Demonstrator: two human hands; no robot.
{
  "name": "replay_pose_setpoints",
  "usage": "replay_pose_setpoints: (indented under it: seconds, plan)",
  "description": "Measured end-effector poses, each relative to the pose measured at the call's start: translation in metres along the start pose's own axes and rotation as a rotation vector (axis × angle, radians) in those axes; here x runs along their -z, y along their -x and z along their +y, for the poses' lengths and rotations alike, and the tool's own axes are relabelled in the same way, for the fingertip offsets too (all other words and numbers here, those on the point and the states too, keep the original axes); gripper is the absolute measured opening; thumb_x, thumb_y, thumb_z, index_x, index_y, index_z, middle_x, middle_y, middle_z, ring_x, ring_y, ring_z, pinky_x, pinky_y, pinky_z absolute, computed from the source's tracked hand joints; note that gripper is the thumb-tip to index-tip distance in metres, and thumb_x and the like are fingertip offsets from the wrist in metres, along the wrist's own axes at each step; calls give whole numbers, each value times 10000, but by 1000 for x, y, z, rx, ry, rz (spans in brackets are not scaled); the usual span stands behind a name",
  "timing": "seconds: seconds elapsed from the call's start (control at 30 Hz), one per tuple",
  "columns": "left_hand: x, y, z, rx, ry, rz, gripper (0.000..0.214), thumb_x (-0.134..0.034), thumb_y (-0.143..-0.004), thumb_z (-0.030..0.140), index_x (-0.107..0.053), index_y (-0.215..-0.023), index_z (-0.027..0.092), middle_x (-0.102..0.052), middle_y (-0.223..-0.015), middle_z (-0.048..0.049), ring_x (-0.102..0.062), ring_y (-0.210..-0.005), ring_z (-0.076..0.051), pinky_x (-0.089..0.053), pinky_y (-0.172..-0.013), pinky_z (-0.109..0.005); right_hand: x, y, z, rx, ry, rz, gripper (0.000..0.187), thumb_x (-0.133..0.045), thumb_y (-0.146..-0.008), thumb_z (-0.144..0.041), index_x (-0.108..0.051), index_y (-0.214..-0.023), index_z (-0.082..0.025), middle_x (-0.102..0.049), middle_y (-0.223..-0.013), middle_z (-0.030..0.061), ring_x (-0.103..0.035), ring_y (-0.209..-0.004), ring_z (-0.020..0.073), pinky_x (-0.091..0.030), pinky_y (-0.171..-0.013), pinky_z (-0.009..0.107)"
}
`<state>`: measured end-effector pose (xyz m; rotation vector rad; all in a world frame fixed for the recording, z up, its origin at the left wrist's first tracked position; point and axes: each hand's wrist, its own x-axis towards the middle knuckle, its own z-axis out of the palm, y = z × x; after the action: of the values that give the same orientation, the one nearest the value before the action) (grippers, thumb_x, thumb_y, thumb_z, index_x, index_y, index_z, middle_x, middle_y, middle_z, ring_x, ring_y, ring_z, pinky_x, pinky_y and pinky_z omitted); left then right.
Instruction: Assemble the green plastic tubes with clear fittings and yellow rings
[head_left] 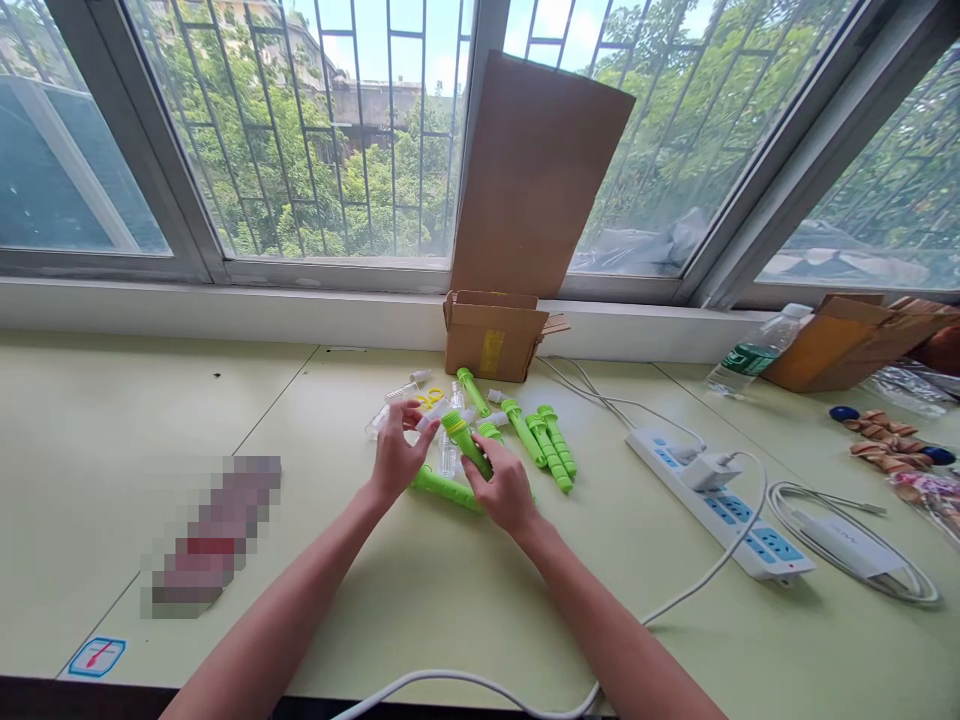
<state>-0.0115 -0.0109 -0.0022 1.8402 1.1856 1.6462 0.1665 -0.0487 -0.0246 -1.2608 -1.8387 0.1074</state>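
From my end I read this as a workroom of some kind: loose green plastic parts (553,462) lie around the fingers (424,443) on a long table (375,610), a cardboard box (466,350) beyond them, a power strip (739,517) to their right, barred windows (345,200) farther back.

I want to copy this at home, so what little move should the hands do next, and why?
Probably line up the clear piece in the left hand with the yellow-ringed end of the green tube in the right hand. That end sits close beside the clear piece, so it looks like a short move. I can't tell whether they fit.
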Motion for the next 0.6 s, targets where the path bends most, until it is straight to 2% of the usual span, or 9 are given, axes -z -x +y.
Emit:
replay_pose_setpoints:
  seconds: [0.1, 0.2, 0.27, 0.43, 0.5, 0.6]
  plan:
    - [0, -2, -1, 12, 50, -113, 382, -628, -800, 367, -518, -1128, 205, -617, -860, -29, -620, -762, -148, -526, -752, -319, 1, 0, 1, -18, -28, 4, 330, -529, -834, -304, -592, -1130, -172, -674, -1050, 116, -640, -907, 265, -529, -777, 397]
    - [1, -3, -2, -8, 24, -176, 279, -602, -817, 357, -606, -1062, 221, -656, -952, -54, -623, -867, -182, -506, -826, -364, 2, -1, 0, -21, -40, 1, 334, -528, -839, -302, -589, -1138, -167, -672, -1054, 117, -636, -922, 264, -525, -787, 393]
    - [2, -4, -2, 9, 18, -157, 236, -596, -820, 360, -639, -1009, 226, -671, -964, -54, -622, -904, -197, -493, -856, -386, 2, -1, 0, -13, -33, 4, 341, -528, -840, -302, -586, -1148, -170, -672, -1061, 117, -636, -927, 265, -526, -788, 391]
    - [4, -5, 1, 144, 149, 30, 276, -628, -792, 387, -598, -976, 184, -678, -920, -63, -647, -868, -193, -513, -827, -361, 1, 0, 0, 24, 37, 4, 355, -535, -830, -306, -596, -1158, -184, -674, -1058, 115, -643, -896, 269, -532, -765, 395]
    - [4, -6, 3, 168, 228, 63, 333, -634, -791, 377, -546, -1043, 178, -679, -923, -68, -655, -861, -185, -519, -814, -346, 0, 0, 1, 33, 52, -7, 359, -534, -831, -303, -596, -1165, -188, -674, -1054, 110, -643, -886, 265, -532, -765, 392]
    - [5, -6, 6, 180, 320, 39, 468, -617, -813, 359, -432, -1215, 203, -685, -899, -57, -663, -838, -174, -524, -785, -324, 1, 1, 0, 39, 51, -29, 361, -531, -838, -303, -591, -1176, -193, -671, -1051, 102, -639, -880, 257, -530, -763, 379]
